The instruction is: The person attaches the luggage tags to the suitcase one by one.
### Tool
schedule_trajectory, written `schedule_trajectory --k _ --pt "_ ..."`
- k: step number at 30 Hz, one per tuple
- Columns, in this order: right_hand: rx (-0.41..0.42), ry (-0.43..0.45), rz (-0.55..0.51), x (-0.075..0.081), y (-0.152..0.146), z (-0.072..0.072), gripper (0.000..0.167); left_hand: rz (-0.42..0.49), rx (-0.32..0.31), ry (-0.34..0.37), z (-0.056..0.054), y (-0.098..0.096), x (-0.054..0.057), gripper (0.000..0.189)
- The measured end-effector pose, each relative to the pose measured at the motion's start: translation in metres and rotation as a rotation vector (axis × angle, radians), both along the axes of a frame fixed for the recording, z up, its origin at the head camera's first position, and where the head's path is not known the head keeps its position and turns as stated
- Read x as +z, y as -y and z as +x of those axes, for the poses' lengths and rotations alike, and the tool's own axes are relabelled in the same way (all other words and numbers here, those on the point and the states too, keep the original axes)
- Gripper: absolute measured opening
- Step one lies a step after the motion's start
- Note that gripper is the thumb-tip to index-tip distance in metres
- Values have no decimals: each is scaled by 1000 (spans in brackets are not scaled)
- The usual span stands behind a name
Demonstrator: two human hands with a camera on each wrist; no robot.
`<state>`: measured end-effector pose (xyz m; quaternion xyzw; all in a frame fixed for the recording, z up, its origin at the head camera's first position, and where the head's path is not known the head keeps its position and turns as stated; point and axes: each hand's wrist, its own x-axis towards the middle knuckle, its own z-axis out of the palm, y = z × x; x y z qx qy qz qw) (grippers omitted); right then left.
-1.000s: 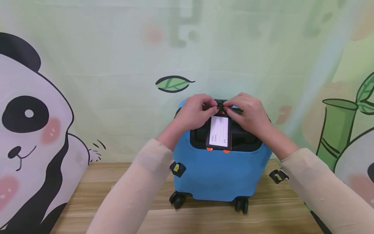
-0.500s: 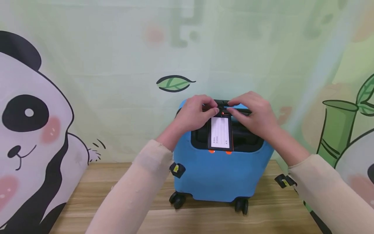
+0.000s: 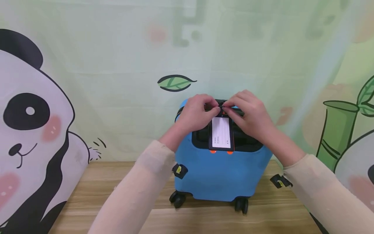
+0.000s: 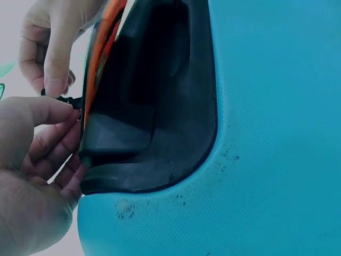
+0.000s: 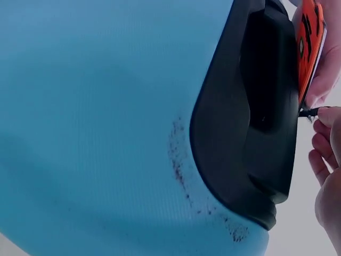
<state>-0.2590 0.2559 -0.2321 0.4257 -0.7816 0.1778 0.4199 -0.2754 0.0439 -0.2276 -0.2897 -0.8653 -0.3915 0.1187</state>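
Note:
A blue suitcase (image 3: pixel 216 175) stands upright, with a black recessed handle area at its top. Over that recess hangs a luggage tag (image 3: pixel 221 131), its white card facing me; an orange back (image 5: pixel 310 50) shows in the right wrist view. My left hand (image 3: pixel 196 113) pinches the tag's black strap between thumb and forefinger at the handle. Opposite it, my right hand (image 3: pixel 249 113) pinches the strap (image 5: pixel 309 112) too, fingertips close to the left ones. The fingers hide most of the strap and its fastening.
The suitcase stands on black wheels (image 3: pixel 241 205) on a wood-grain surface (image 3: pixel 117 188). Close behind it hangs a pale green backdrop (image 3: pixel 117 81) printed with pandas, a leaf and bamboo. Black wrist devices (image 3: pixel 179 170) sit at both sleeve cuffs.
My right hand drew slightly away to the right half a second ago and is now back beside the left fingertips at the strap. The left hand has stayed nearly still.

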Motion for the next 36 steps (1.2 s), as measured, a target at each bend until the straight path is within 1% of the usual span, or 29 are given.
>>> schedule_trajectory --k 3,7,11,14,16,22,24,26,29,32,36 --pt "9 13 -13 -1 0 2 11 -2 10 -2 1 -3 0 17" --pt "16 51 -57 1 -2 4 10 -9 36 0 2 -7 0 17" --pt "-7 80 -94 3 -3 6 12 -19 67 -10 4 -10 0 18" --pt "-27 118 -130 5 -4 7 14 -30 73 -31 6 -10 0 19" --pt "-42 167 -159 6 -4 9 13 -33 72 -42 6 -11 -1 19" --pt "-79 376 -264 11 1 8 15 -27 89 -68 7 -8 -4 19" --pt "-92 401 -279 11 2 5 16 -22 89 -75 6 -7 -5 19" --pt "-105 400 -290 12 2 2 17 -17 87 -78 6 -7 -7 18" --pt "-123 362 -302 10 3 -3 18 -13 90 -76 5 -7 -8 19" --pt "-132 274 -273 8 3 -5 18 -11 88 -78 5 -7 -9 19" --pt "-115 138 -175 3 3 -4 24 -5 77 -89 6 -7 -9 18"
